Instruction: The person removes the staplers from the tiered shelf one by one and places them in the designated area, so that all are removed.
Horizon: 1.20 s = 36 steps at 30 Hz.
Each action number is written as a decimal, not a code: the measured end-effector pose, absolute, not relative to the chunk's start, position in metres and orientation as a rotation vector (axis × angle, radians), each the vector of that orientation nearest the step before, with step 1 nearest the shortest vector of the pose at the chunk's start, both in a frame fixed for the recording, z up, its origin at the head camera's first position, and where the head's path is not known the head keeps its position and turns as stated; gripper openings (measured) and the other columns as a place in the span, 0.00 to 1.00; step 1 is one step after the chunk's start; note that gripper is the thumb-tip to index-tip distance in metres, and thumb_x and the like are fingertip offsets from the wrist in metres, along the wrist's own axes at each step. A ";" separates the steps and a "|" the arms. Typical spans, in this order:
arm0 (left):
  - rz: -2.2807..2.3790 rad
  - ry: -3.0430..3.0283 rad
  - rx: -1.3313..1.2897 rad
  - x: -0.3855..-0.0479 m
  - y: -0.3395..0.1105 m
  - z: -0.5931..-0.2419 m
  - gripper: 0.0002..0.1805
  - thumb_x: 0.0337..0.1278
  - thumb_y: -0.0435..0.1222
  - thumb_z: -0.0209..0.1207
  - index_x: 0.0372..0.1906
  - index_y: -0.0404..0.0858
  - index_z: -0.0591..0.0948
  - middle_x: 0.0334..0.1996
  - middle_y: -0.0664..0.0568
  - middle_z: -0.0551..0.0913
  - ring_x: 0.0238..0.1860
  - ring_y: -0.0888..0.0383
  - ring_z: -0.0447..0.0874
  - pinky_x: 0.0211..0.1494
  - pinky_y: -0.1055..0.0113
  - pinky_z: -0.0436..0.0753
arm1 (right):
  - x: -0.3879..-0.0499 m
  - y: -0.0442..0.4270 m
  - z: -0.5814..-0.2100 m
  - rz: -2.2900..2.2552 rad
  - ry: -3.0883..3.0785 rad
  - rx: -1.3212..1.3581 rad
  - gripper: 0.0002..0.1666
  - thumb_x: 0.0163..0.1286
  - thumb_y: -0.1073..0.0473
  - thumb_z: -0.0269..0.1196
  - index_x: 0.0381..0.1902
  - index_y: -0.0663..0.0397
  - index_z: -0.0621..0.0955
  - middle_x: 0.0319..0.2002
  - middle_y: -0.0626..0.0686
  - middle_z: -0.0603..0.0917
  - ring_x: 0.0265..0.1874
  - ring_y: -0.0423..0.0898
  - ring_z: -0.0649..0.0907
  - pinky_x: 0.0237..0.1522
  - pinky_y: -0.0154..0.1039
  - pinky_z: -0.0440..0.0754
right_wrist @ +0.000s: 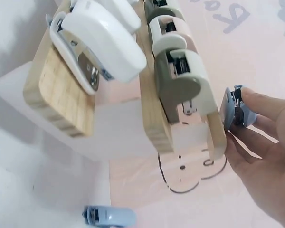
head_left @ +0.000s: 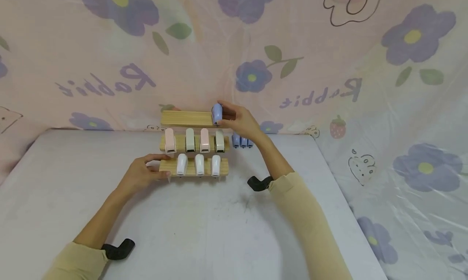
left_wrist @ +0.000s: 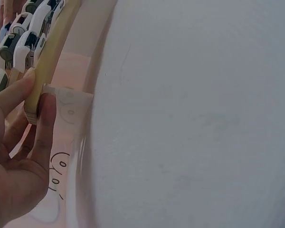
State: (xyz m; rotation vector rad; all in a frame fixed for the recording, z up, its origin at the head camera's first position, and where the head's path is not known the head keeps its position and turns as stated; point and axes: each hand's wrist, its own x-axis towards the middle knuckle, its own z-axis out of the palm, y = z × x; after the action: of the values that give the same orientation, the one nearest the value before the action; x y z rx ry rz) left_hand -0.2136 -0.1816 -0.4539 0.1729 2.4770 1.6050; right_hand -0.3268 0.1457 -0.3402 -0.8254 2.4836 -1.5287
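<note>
A three-tier wooden rack stands on the table. My right hand [head_left: 243, 119] holds a blue mini stapler [head_left: 217, 114] between thumb and fingers, at the right end of the top board [head_left: 186, 118]. In the right wrist view, the stapler [right_wrist: 247, 114] touches or nearly touches that board's end. My left hand [head_left: 140, 172] pinches the left end of the bottom board [head_left: 172, 166], thumb above and fingers below [left_wrist: 46, 114]. The middle board carries two pink staplers [head_left: 170, 140] and two grey-green staplers [head_left: 189, 140]. Three white staplers [head_left: 199, 164] line the bottom board.
Three blue staplers [head_left: 243, 140] stand on the white table [head_left: 204, 223], right of the rack. A flowered curtain [head_left: 204, 60] hangs just behind the rack and along the right side. Black bent pieces [head_left: 118, 249] sit at both cuffs. Clear supports [right_wrist: 118, 123] join the boards.
</note>
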 end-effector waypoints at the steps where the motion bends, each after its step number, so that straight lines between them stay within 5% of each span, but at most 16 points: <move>1: 1.594 2.487 0.178 -0.214 -0.181 -0.453 0.36 0.50 0.46 0.74 0.65 0.39 0.77 0.54 0.31 0.80 0.48 0.50 0.85 0.42 0.67 0.80 | -0.327 0.148 -0.341 -1.531 2.495 -0.827 0.40 0.68 0.64 0.67 0.75 0.55 0.64 0.68 0.59 0.73 0.63 0.52 0.76 0.59 0.42 0.76; 36: 1.567 2.521 0.164 -0.219 -0.181 -0.449 0.36 0.51 0.46 0.74 0.65 0.38 0.77 0.66 0.31 0.69 0.53 0.43 0.83 0.41 0.68 0.80 | -0.317 0.229 -0.367 -1.438 2.620 -0.730 0.41 0.70 0.63 0.65 0.76 0.57 0.62 0.73 0.59 0.65 0.65 0.56 0.74 0.61 0.45 0.75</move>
State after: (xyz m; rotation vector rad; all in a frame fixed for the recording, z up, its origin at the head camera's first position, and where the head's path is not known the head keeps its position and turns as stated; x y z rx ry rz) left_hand -0.2192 -0.1814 -0.4492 0.1644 2.5206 1.5672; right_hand -0.3174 0.2295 -0.3670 -0.7301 2.6203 -1.4384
